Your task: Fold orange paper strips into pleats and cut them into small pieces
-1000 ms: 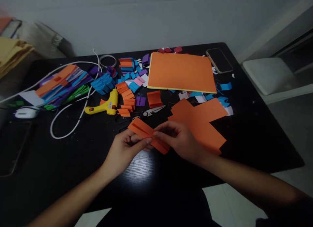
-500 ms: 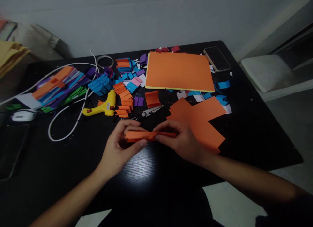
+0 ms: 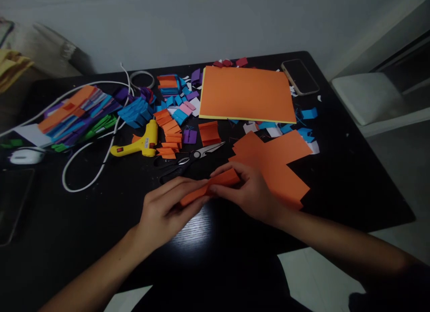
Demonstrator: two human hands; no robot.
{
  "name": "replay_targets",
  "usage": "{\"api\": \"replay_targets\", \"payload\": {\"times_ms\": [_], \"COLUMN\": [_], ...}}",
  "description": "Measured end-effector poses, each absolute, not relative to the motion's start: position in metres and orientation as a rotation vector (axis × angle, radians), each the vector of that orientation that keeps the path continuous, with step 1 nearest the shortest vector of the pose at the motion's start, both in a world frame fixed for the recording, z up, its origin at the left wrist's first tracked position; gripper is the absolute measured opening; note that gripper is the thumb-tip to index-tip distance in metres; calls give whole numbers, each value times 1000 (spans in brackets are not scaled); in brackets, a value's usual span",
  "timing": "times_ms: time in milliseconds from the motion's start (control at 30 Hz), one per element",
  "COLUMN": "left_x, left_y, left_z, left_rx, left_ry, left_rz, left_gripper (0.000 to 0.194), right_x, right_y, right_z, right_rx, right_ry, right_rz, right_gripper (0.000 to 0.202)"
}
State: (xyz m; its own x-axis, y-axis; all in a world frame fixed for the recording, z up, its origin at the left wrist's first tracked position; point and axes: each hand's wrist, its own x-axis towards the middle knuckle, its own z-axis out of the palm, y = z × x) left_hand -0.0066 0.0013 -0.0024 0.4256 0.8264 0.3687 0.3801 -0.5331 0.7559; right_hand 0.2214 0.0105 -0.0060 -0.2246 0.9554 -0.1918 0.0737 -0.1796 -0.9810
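Note:
Between both hands, above the black table's front half, is a folded strip of orange paper (image 3: pixel 224 178), slanting up to the right. My left hand (image 3: pixel 169 204) is closed around its left end, thumb below and fingers over the top. My right hand (image 3: pixel 247 191) pinches the strip near its middle and right part, thumb in front and fingers behind. Just beyond the hands lie scissors (image 3: pixel 198 154) with black handles, their blades pointing right. Cut orange paper sheets (image 3: pixel 278 168) lie beside and partly under my right hand. A folded orange piece (image 3: pixel 209 133) rests behind the scissors.
A yellow glue gun (image 3: pixel 145 142) lies left of small folded orange pieces (image 3: pixel 169 137). Orange sheets (image 3: pixel 248 95) are stacked at the back, near a phone (image 3: pixel 300 77). Bundles of coloured paper strips (image 3: pixel 80 113), a white cable (image 3: pixel 63 177) and a mouse (image 3: pixel 27 156) occupy the left side.
My left hand has closed further over the strip's left end, its fingers now on top. The strip has tilted, its right end higher. More of the scissors' handles shows.

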Motion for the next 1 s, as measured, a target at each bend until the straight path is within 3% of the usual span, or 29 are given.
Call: {"api": "replay_targets", "payload": {"times_ms": [700, 1000], "left_x": [-7, -5], "left_y": [2, 4], "left_z": [2, 6], "left_rx": [2311, 2054], "left_ry": [1001, 1032], "left_rz": [963, 938], "left_gripper": [21, 15], "right_x": [221, 220], "right_y": [13, 11], "right_z": [-1, -4], "right_rx": [-1263, -1234], "right_ry": [-1303, -1311], "right_rz": [1542, 1531], "right_gripper": [16, 13]}}
